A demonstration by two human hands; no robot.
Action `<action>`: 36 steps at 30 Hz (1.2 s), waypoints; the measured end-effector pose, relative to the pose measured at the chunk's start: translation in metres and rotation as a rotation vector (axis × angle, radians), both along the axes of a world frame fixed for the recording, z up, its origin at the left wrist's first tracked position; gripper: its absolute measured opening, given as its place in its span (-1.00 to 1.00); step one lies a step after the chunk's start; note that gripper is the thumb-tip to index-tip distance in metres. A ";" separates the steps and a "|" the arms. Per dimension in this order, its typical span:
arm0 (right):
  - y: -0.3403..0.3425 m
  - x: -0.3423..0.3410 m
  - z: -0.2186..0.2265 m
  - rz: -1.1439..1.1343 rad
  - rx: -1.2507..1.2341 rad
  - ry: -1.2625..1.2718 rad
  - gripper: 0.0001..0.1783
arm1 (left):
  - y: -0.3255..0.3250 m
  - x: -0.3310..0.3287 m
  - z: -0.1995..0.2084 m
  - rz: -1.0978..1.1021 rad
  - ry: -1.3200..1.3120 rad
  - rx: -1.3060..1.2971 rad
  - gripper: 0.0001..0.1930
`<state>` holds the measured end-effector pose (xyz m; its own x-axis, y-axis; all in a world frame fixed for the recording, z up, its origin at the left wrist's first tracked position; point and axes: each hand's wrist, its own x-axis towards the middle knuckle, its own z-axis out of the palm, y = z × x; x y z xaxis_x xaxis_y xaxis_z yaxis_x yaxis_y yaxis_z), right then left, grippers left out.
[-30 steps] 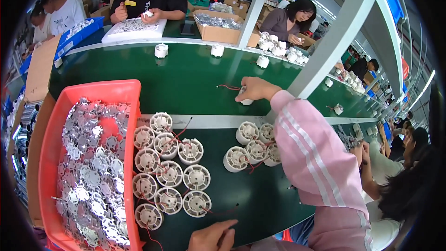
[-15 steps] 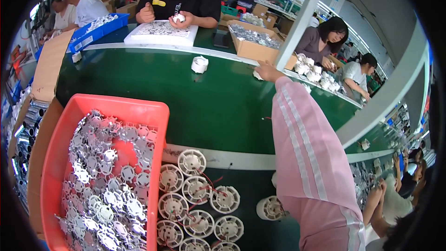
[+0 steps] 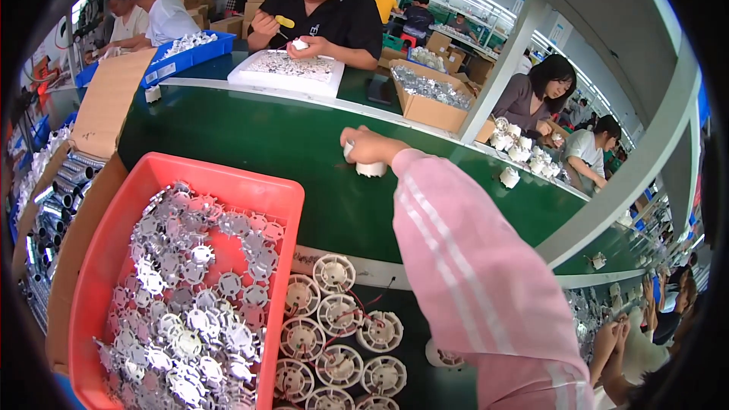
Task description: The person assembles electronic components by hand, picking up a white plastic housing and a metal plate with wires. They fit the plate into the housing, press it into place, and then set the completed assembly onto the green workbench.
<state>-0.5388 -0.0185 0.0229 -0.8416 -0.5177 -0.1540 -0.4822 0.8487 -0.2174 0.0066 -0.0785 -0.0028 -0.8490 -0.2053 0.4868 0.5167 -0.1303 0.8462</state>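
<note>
My right hand (image 3: pixel 364 146) is stretched far out over the green conveyor belt (image 3: pixel 250 144), fingers curled down around a small white round housing (image 3: pixel 371 168) — the hand closes over its top and the piece sits on the belt surface beneath, so I judge I am at the point of setting it down on the line rather than lifting it, though the picture alone cannot settle which. My pink striped sleeve (image 3: pixel 471 273) runs back toward me across the near bench. My left hand is out of view, so I cannot tell what it is doing. Near me, just right of the red tray (image 3: pixel 114 243) heaped with silver finned metal discs (image 3: pixel 190 304), lies a cluster of white round housings with red wires (image 3: pixel 334 326), laid flat and touching one another. Further right along the belt sit more white pieces (image 3: pixel 510 176), well apart from mine. The next move, as I see it, calls for opening the fingers cleanly so the housing stays upright — then drawing the arm back to the cluster.
</note>
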 end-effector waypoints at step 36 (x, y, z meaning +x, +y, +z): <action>0.188 0.487 0.009 -0.464 -0.418 0.853 -0.54 | 0.062 -0.005 0.017 0.140 0.005 -0.943 -0.61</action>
